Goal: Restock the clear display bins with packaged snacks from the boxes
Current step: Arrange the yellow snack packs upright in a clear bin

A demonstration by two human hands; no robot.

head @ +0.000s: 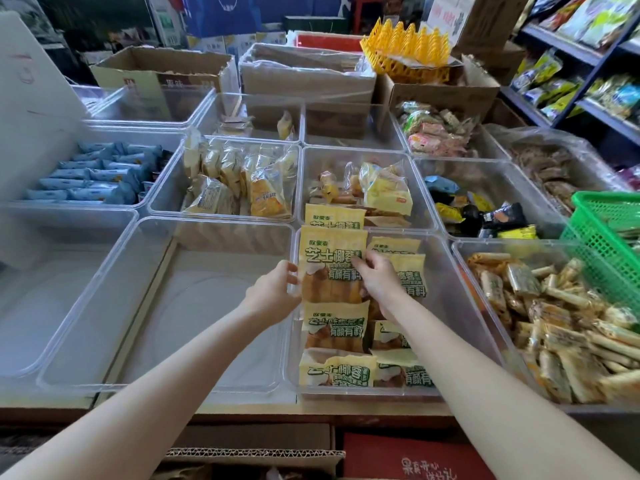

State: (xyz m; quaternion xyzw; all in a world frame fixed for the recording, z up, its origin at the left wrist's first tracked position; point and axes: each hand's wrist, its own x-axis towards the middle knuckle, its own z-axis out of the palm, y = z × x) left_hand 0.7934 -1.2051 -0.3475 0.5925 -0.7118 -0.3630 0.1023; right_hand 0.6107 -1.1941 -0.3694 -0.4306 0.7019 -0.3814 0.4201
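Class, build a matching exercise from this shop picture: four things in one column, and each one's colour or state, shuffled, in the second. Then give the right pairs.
Things
1. egg tray
2. basket
3. bin left of the hands
4. packet held by both hands

Colour or state
A. green, at the right edge
B. clear, no snacks in it
C. yellow, on a cardboard box at the back
D. pale yellow wrapper with green lettering

Pairs: 1-C, 2-A, 3-B, 4-D
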